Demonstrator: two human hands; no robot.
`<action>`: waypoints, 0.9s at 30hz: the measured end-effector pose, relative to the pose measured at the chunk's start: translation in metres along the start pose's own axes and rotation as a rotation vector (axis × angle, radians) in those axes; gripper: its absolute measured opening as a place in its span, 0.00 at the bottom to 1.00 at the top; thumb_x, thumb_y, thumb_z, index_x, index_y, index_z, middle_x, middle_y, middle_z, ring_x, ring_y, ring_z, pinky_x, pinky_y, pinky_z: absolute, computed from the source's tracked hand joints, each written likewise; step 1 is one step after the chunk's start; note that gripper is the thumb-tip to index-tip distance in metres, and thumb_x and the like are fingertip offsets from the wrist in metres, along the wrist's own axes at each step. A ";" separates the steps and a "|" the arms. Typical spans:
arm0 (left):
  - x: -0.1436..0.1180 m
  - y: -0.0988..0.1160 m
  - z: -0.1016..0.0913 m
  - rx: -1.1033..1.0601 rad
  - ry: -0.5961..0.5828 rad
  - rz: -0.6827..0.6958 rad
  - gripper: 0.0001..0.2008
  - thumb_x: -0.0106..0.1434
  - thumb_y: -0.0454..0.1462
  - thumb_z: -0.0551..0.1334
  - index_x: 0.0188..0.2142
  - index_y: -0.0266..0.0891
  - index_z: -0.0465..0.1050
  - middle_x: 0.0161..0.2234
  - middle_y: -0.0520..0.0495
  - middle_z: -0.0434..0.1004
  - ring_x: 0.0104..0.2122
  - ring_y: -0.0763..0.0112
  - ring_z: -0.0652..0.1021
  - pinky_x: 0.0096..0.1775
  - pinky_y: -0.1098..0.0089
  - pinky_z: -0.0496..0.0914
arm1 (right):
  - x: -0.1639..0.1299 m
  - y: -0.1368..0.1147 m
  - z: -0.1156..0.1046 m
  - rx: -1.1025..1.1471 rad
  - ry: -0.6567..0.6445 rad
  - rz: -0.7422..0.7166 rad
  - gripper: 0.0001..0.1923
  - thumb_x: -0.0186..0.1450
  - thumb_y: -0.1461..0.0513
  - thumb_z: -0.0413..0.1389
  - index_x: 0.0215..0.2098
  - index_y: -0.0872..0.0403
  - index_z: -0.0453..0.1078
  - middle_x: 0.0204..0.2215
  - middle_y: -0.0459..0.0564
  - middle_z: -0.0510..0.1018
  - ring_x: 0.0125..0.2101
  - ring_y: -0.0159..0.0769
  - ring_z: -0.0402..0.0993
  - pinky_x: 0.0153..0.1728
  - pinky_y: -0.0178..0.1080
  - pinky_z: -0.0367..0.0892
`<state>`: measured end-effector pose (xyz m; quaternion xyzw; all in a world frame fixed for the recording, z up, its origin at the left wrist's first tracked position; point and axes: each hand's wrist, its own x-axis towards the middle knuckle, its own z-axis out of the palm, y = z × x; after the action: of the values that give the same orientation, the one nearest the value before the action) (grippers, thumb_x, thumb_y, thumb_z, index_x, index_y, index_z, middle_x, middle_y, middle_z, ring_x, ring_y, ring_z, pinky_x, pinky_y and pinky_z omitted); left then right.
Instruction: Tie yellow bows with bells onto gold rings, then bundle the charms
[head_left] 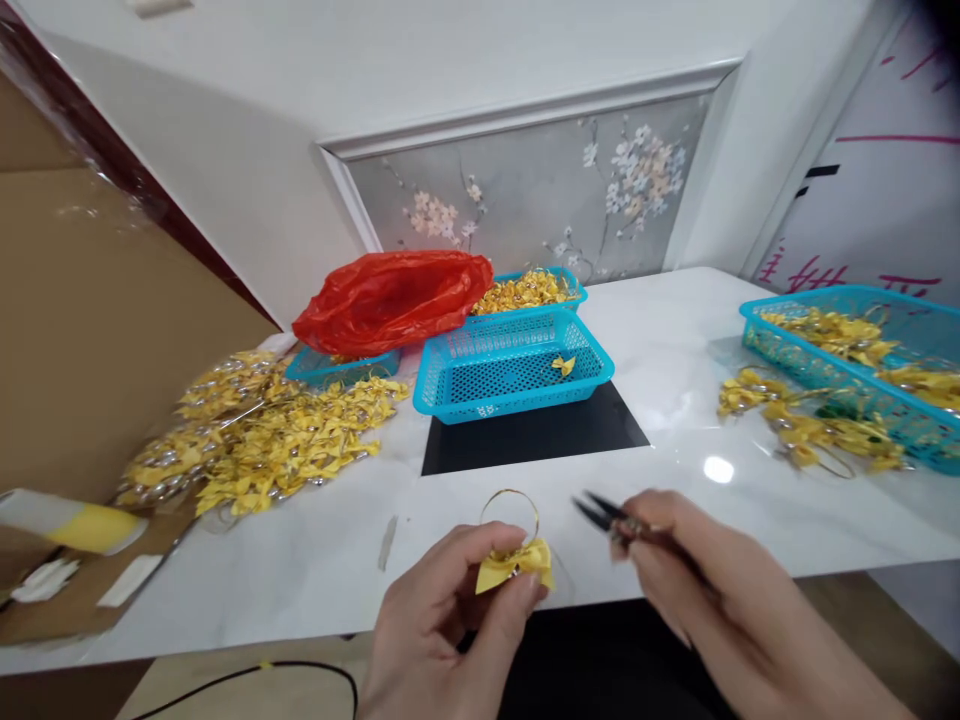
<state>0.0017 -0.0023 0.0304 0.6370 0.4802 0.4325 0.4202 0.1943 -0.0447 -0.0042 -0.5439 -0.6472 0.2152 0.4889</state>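
Pinched between the thumb and fingers of my left hand is a yellow ribbon bow. A thin gold loop rises from the bow, and a small shiny piece shows at its middle. Off to the right, apart from the bow, my right hand is closed around small scissors. Their two dark pointed blades are slightly apart and aim left, somewhat blurred; my fingers cover most of the handles. Beyond both hands, a blue plastic basket holds one yellow bow.
Yellow bows lie heaped on the left of the white table. A red plastic bag rests over a blue basket behind. Another blue basket with bows stands right, several loose bows before it. A black mat lies under the middle basket.
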 end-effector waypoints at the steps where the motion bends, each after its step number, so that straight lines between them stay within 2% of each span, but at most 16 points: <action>1: 0.000 0.000 -0.002 0.010 -0.020 -0.001 0.07 0.54 0.34 0.68 0.33 0.47 0.80 0.28 0.55 0.82 0.25 0.73 0.81 0.27 0.82 0.75 | -0.003 -0.008 0.004 0.027 -0.033 -0.043 0.09 0.73 0.60 0.44 0.47 0.47 0.65 0.31 0.44 0.76 0.31 0.30 0.75 0.30 0.28 0.69; 5: -0.001 -0.001 -0.008 0.046 -0.054 0.050 0.08 0.54 0.33 0.68 0.34 0.47 0.79 0.29 0.55 0.83 0.26 0.72 0.82 0.28 0.82 0.76 | -0.005 -0.016 0.014 0.035 -0.186 -0.085 0.13 0.72 0.62 0.45 0.50 0.44 0.68 0.34 0.43 0.76 0.33 0.28 0.76 0.35 0.27 0.71; 7: -0.002 -0.002 -0.008 0.068 -0.039 0.089 0.09 0.54 0.33 0.67 0.34 0.48 0.79 0.29 0.55 0.83 0.26 0.72 0.82 0.27 0.81 0.76 | -0.003 -0.012 0.017 0.024 -0.184 -0.057 0.14 0.72 0.61 0.45 0.50 0.45 0.69 0.33 0.45 0.74 0.32 0.29 0.75 0.33 0.29 0.71; 12: -0.005 -0.004 -0.001 0.073 0.152 0.146 0.11 0.51 0.31 0.67 0.31 0.50 0.80 0.29 0.56 0.82 0.27 0.72 0.80 0.26 0.80 0.73 | -0.003 -0.008 0.019 0.037 -0.206 -0.036 0.15 0.72 0.60 0.46 0.53 0.49 0.69 0.31 0.47 0.71 0.30 0.30 0.72 0.30 0.33 0.70; 14: -0.006 -0.004 0.001 0.070 0.189 0.142 0.10 0.51 0.31 0.67 0.30 0.50 0.80 0.28 0.56 0.81 0.27 0.71 0.79 0.26 0.80 0.73 | -0.004 -0.009 0.020 0.037 -0.196 -0.033 0.15 0.72 0.60 0.47 0.53 0.50 0.70 0.31 0.47 0.70 0.29 0.31 0.72 0.30 0.34 0.70; 19: -0.009 -0.004 0.001 0.079 0.206 0.157 0.10 0.52 0.31 0.68 0.30 0.50 0.79 0.27 0.55 0.81 0.29 0.69 0.79 0.27 0.77 0.73 | -0.005 -0.009 0.021 0.017 -0.164 -0.048 0.15 0.71 0.61 0.47 0.53 0.52 0.70 0.30 0.48 0.70 0.28 0.31 0.71 0.28 0.34 0.69; 23: -0.009 -0.005 0.000 0.109 0.183 0.197 0.11 0.52 0.30 0.67 0.30 0.51 0.79 0.26 0.57 0.80 0.28 0.71 0.79 0.28 0.78 0.72 | -0.004 -0.008 0.022 0.034 -0.166 -0.065 0.15 0.71 0.61 0.47 0.53 0.52 0.70 0.31 0.48 0.70 0.29 0.31 0.72 0.29 0.34 0.70; 27: -0.009 -0.006 0.002 0.110 0.211 0.190 0.10 0.51 0.31 0.68 0.30 0.52 0.79 0.27 0.57 0.81 0.28 0.71 0.79 0.28 0.78 0.72 | -0.004 -0.007 0.024 0.044 -0.162 -0.042 0.15 0.72 0.61 0.47 0.52 0.50 0.70 0.31 0.48 0.71 0.29 0.33 0.72 0.29 0.35 0.70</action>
<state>0.0004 -0.0105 0.0224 0.6527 0.4823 0.5078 0.2890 0.1700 -0.0445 -0.0098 -0.5004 -0.6908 0.2623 0.4512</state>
